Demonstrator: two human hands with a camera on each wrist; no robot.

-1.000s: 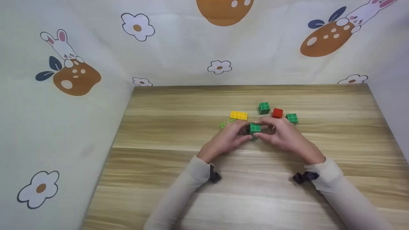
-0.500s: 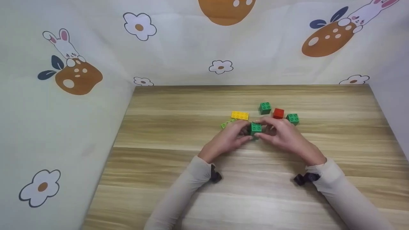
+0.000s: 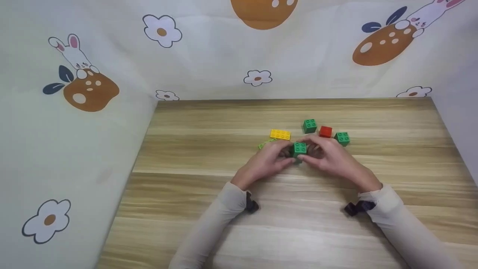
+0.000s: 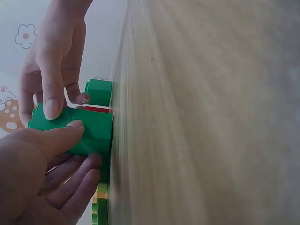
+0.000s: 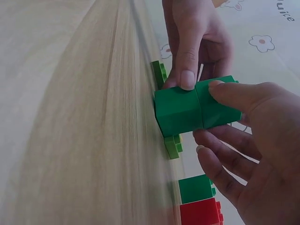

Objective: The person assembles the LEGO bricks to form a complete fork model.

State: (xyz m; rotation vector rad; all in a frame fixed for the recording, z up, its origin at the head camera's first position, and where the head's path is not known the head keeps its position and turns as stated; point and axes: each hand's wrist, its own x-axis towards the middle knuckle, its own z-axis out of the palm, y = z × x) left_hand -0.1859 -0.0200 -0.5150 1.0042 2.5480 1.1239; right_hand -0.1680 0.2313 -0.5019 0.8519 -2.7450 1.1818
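Observation:
Two green toy building bricks are stacked upright on the table between the hands. The upper green brick [image 5: 218,103] shows its studs on top in the head view; the lower green brick [image 5: 178,112] stands at the table surface, and a thin seam runs between them. My left hand [image 3: 267,160] holds the lower brick, its thumb flat against the near side. With thumb and fingers, my right hand [image 3: 330,155] grips the upper brick. The far sides of both bricks are hidden.
Behind the hands lie a yellow brick [image 3: 280,134], a partly covered light green brick [image 3: 266,143], a green brick [image 3: 309,126], a red brick [image 3: 325,131] and another green brick [image 3: 342,138]. Patterned cloth walls border the wooden table [image 3: 194,127] at the back and sides.
The right fingers have shifted slightly off the top of the upper green brick, so all its studs show. Both hands otherwise stay in place; the loose bricks have not moved.

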